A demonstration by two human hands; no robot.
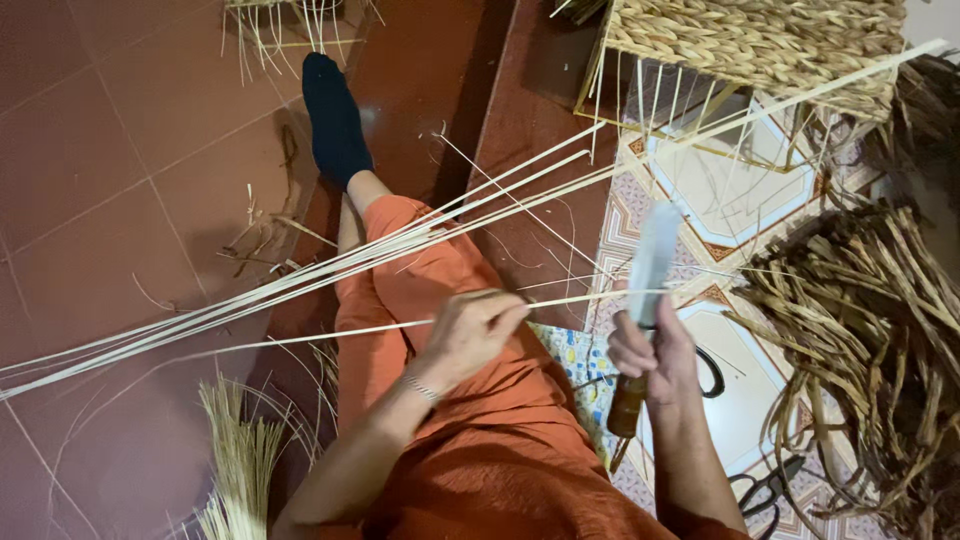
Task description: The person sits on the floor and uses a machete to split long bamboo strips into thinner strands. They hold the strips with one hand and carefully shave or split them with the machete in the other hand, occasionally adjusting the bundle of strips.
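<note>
I take the lap, clad in orange cloth, as my landmark. Just above it, my left hand is closed in a pinch on a thin pale strip. The strip runs from the pinch leftward across the lap and out over the red floor, and rightward to the knife. To the right of the lap, my right hand is wrapped tight around the knife's brown handle, blade pointing up and away. The strip meets the blade just above this hand, so it spans the gap between both hands. Beyond the hands, a bundle of longer strips crosses the lap diagonally. Right of the lap lies a heap of dried fibre. Farthest off, a woven basket stands unfinished.
</note>
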